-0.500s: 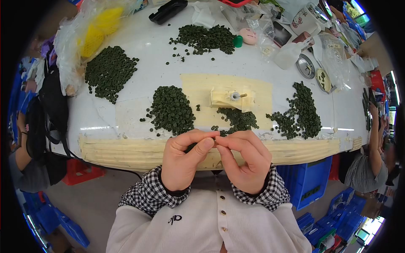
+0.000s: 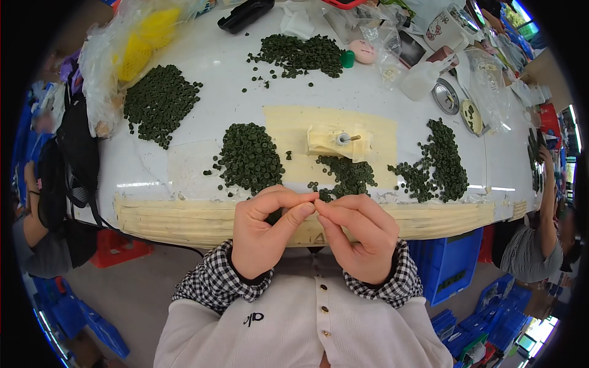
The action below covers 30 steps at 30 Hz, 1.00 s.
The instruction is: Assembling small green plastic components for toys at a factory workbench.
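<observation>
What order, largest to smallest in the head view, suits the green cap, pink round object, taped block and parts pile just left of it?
Parts pile
Taped block
Pink round object
Green cap

Red stool (image 2: 121,248) — blue crate (image 2: 446,260) — black bag (image 2: 78,147).

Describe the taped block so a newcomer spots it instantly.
On the white table, find the pale yellow patch. The taped block sits on it, just beyond a small dark green pile. Unlike that pile, it is pale, with a thin pin sticking out.
</observation>
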Tool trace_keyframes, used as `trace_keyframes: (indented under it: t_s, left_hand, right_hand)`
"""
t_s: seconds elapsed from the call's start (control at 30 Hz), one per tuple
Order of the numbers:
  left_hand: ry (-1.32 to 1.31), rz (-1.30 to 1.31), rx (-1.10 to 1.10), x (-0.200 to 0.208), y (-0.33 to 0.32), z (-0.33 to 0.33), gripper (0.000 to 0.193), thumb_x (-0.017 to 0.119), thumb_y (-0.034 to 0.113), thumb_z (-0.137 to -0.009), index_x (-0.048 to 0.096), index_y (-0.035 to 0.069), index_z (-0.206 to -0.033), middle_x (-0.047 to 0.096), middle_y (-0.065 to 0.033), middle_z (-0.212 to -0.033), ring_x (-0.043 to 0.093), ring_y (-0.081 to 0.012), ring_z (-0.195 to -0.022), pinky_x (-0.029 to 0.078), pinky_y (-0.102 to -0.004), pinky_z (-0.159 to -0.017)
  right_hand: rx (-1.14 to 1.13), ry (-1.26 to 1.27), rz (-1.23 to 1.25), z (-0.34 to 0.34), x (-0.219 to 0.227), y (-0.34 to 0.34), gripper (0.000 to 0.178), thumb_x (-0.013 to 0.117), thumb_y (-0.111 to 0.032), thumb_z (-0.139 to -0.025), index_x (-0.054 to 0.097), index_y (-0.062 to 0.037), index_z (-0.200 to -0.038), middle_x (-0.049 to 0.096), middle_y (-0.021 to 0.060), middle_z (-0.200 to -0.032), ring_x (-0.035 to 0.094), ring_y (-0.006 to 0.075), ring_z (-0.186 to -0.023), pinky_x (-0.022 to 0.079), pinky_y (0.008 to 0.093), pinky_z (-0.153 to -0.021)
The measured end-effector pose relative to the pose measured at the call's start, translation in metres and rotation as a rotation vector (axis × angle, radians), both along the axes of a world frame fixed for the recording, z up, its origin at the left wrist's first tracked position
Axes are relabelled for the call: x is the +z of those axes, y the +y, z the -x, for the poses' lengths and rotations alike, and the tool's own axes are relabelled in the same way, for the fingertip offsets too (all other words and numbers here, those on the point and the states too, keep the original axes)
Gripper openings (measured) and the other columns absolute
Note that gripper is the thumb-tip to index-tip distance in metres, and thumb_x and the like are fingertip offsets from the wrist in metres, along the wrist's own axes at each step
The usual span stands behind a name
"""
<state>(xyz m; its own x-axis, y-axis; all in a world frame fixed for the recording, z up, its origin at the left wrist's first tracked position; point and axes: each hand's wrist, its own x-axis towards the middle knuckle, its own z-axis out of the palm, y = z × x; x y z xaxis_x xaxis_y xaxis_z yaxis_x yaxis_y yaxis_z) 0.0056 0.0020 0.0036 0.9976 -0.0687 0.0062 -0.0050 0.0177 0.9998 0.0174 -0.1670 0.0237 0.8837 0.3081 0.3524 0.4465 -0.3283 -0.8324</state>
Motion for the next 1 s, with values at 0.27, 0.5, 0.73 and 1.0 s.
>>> trace_keyframes:
  t_s: [0.27,0.5,0.73,1.0]
  left_hand:
    - [-0.015,-0.035,-0.081,0.005,0.004,-0.001,0.014,0.064,0.002,-0.084,0.069,0.0,-0.097,0.065,-0.0058,-0.08,0.055,-0.0089,-0.071,0.043,-0.0217,-0.066]
    - [0.379,0.437,-0.277,0.004,0.006,-0.002,0.018,0.059,0.011,-0.09,0.067,-0.002,-0.1,0.066,-0.006,-0.087,0.058,-0.0086,-0.081,0.047,-0.0224,-0.075]
    - [0.452,0.552,-0.275,0.003,0.003,-0.003,0.015,0.061,0.008,-0.089,0.066,-0.002,-0.098,0.066,-0.0054,-0.087,0.058,-0.0083,-0.081,0.047,-0.0226,-0.075]
    - [0.41,0.475,-0.229,0.005,0.006,-0.002,0.011,0.061,0.005,-0.088,0.065,-0.003,-0.095,0.067,-0.0067,-0.088,0.059,-0.0084,-0.082,0.047,-0.0223,-0.076]
  right_hand:
    - [0.125,0.381,-0.307,-0.005,-0.009,-0.014,0.018,0.065,0.007,-0.077,0.067,0.0021,-0.094,0.063,0.0099,-0.082,0.061,0.014,-0.069,0.048,0.0235,-0.062]
    - [0.129,0.177,-0.206,-0.011,-0.004,-0.015,0.018,0.067,0.008,-0.073,0.067,-0.0017,-0.087,0.059,0.007,-0.08,0.056,0.013,-0.066,0.045,0.0234,-0.06]
    - [0.104,-0.01,-0.093,-0.01,-0.003,-0.015,0.021,0.073,0.004,-0.069,0.067,-0.0038,-0.087,0.054,0.0056,-0.08,0.053,0.0159,-0.068,0.043,0.0251,-0.057]
    - [0.039,-0.141,-0.003,-0.011,-0.004,-0.012,0.023,0.077,-0.002,-0.066,0.067,-0.0039,-0.086,0.054,0.0056,-0.079,0.054,0.0165,-0.067,0.043,0.0258,-0.053]
